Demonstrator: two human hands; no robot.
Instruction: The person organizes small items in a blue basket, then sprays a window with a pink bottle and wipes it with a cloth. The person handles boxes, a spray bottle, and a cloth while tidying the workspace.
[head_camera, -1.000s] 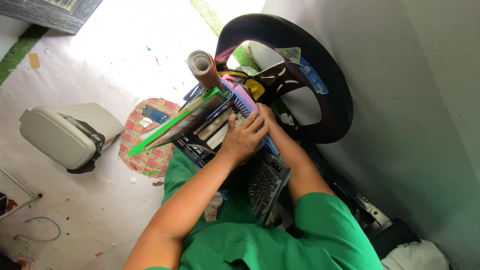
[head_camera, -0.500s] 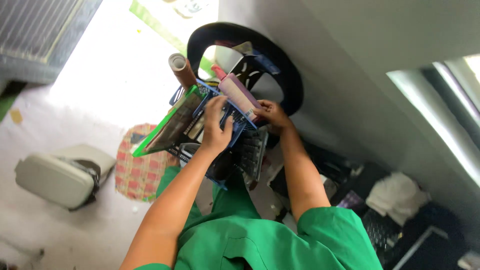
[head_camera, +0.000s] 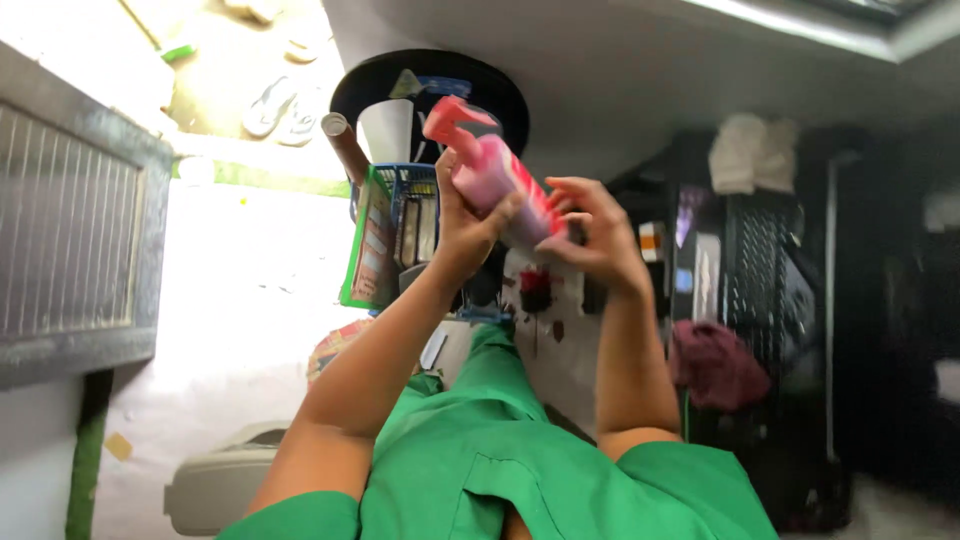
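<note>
Both hands raised in mid-air above a blue basket (head_camera: 415, 215), holding a pink spray bottle (head_camera: 500, 175) between them. Left hand (head_camera: 468, 230) clamped round the bottle's body, thumb over the front, fingers behind. Right hand (head_camera: 590, 235) closed on the bottle's lower end, fingers curled around it. Bottle tilted, red trigger head pointing up-left, base down-right; translucent pink body with a red-and-white label band, print too blurred to make out.

Room to move: tight. Basket just below the hands, crammed with upright stuff – a green-edged flat pack (head_camera: 368, 245) at its left wall, a brown cardboard tube (head_camera: 345, 145) and a white paper cone (head_camera: 388, 128) sticking out past its far rim. A round black tray-like disc (head_camera: 500, 85) stands behind the basket against a pale wall (head_camera: 620, 60). Right side is crowded with dark shelving (head_camera: 770, 260), a dark red cloth (head_camera: 715, 365) and a white bundle (head_camera: 750, 150); detail lost in shadow. Left of the basket the floor (head_camera: 240, 290) is open but blown out by glare. Grey metal grille (head_camera: 70, 240) at far left edge. Sandals (head_camera: 285, 105) on the floor beyond.

Basket's lower part hidden by the left forearm and the green shirt (head_camera: 480, 460). Beige bin lid (head_camera: 215, 480) cut off at bottom edge. Small dark red item (head_camera: 535, 285) under the hands, unclear what.
</note>
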